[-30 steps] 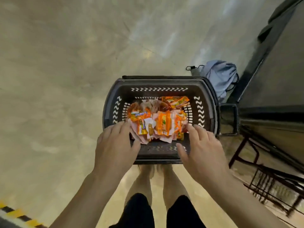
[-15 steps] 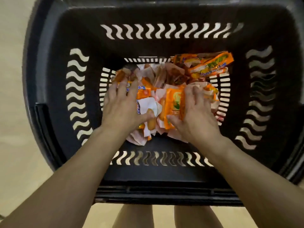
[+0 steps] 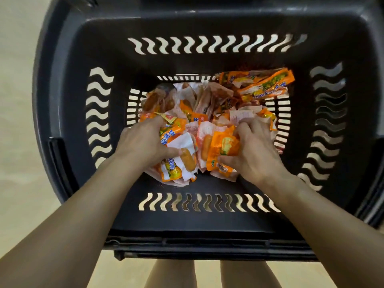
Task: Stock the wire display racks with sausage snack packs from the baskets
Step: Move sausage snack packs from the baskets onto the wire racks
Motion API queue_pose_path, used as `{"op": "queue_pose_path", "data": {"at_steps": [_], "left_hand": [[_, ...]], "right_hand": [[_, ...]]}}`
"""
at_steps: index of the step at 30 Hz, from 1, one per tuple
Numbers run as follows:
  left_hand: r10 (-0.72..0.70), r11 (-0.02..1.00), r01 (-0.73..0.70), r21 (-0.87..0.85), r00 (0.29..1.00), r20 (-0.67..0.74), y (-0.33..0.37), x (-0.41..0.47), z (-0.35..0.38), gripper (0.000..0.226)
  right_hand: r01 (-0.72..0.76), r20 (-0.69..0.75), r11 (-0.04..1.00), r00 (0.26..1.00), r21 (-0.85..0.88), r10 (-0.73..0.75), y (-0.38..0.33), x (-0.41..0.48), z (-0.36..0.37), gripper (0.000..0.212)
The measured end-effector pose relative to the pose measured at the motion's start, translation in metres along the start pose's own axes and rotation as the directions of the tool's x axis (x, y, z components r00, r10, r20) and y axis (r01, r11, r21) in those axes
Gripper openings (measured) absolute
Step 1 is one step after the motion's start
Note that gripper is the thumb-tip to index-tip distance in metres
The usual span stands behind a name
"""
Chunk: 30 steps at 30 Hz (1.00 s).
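A black plastic basket (image 3: 207, 28) with wavy slots fills the head view. A heap of orange and white sausage snack packs (image 3: 207, 113) lies on its bottom. Both my hands are down inside it. My left hand (image 3: 143, 142) has its fingers curled into the packs on the left of the heap, thumb pressed over a white pack with a sausage showing. My right hand (image 3: 253, 150) grips a bunch of orange packs (image 3: 224, 148) between thumb and curled fingers. Long orange packs (image 3: 264, 86) lie at the back right corner.
The basket's near wall (image 3: 207, 223) rises between my arms and its dark rim runs along the bottom. Pale floor (image 3: 18, 121) shows to the left. My bare legs (image 3: 172, 275) stand below the basket. No display rack is in view.
My head has dropped close over the basket. Both hands went from the near rim down into the pack heap, and their fingers have now curled round bunches of packs.
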<state>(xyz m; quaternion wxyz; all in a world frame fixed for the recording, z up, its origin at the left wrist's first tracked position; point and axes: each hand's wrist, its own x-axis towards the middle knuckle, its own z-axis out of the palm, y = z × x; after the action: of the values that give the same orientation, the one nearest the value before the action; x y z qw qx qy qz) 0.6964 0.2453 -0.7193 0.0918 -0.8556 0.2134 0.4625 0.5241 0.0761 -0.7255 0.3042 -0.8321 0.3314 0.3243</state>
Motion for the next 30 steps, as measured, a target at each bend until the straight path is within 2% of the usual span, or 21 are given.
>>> {"op": "queue_pose_path", "data": {"at_steps": [5,8,10,11,14,18,23,26,30], "left_hand": [[-0.032,0.963,0.068,-0.261,0.99,0.139,-0.013,-0.009,0.009,0.081],[-0.018,0.933,0.071,-0.352,0.988,0.152,-0.02,-0.013,0.015,0.046],[-0.014,0.903,0.079,-0.423,0.988,0.153,-0.023,-0.017,0.018,0.038],[-0.014,0.894,0.084,-0.44,0.987,0.159,-0.024,-0.018,0.02,0.039],[-0.009,0.89,0.083,-0.448,0.986,0.165,-0.028,-0.019,0.023,0.051],[-0.01,0.893,0.088,-0.442,0.985,0.175,-0.03,-0.019,0.022,0.056],[-0.039,0.853,0.099,-0.512,0.991,0.126,-0.033,-0.024,0.013,0.058],[-0.081,0.787,0.113,-0.606,0.994,0.08,-0.036,-0.037,0.008,0.061],[-0.113,0.593,0.098,-0.799,0.993,0.038,-0.037,-0.068,-0.005,0.041]], "right_hand": [[-0.104,-0.006,0.96,0.994,0.26,0.11,0.006,-0.004,-0.005,0.055],[-0.19,0.067,0.861,0.981,0.472,0.18,0.011,0.001,-0.01,0.071],[-0.213,0.147,0.863,0.976,0.459,0.163,0.014,0.006,-0.014,0.096],[-0.207,0.183,0.885,0.973,0.416,0.141,0.014,0.008,-0.015,0.1],[-0.194,0.247,0.917,0.963,0.349,0.109,0.012,0.013,-0.017,0.088],[-0.177,0.238,0.89,0.968,0.42,0.08,0.018,0.016,-0.011,0.069],[-0.156,0.182,0.901,0.979,0.406,0.087,0.022,0.005,-0.006,0.068],[-0.178,0.146,0.854,0.982,0.49,0.121,0.025,-0.01,-0.009,0.072],[-0.171,0.081,0.678,0.983,0.714,0.163,0.025,-0.045,-0.029,0.059]]}}
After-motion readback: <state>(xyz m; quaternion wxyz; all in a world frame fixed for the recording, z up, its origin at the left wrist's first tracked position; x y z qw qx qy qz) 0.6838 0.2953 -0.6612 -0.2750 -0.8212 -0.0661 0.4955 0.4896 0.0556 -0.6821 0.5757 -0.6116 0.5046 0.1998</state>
